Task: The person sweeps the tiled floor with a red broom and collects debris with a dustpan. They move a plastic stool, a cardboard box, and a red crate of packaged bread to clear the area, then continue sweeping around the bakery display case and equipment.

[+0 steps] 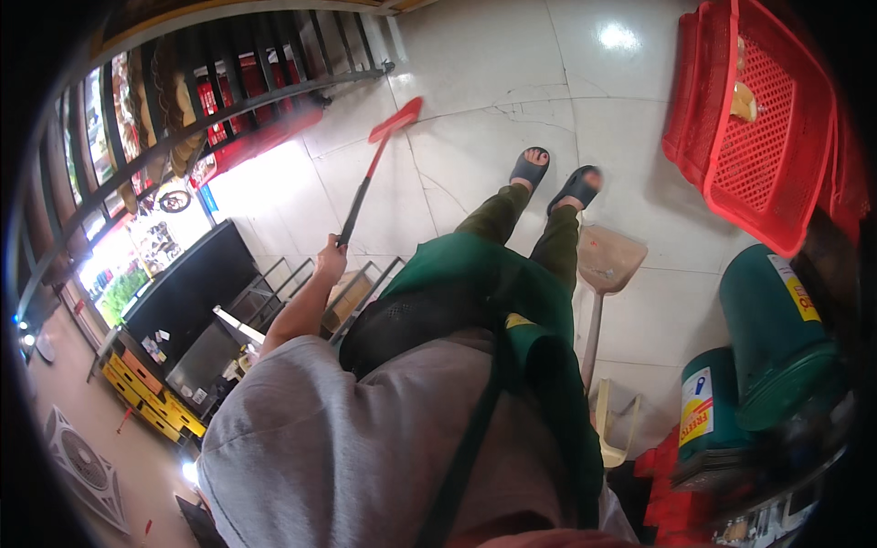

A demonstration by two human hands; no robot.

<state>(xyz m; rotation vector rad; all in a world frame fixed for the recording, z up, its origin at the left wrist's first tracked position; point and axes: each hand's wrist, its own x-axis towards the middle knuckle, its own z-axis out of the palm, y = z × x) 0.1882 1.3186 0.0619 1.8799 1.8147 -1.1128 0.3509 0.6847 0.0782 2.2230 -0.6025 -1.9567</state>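
My left hand (331,262) grips the black upper handle of a long-handled floor broom or squeegee (396,120), which one I cannot tell. Its red head lies on the pale tiles ahead and to the left of my feet. My right hand is out of view. A long-handled beige dustpan (610,259) rests on the floor just right of my legs, and its handle (593,342) runs back beside the green apron (445,267). Whether anything holds that handle is hidden. Dark sandals are on my feet.
Stacked red plastic baskets (712,161), with yellowish pieces inside, stand at the right. Behind them are green bins (771,329) and a cream plastic stool (610,438). A dark slatted rack (253,103) stands front left. Metal frames (274,277) are beside my left arm.
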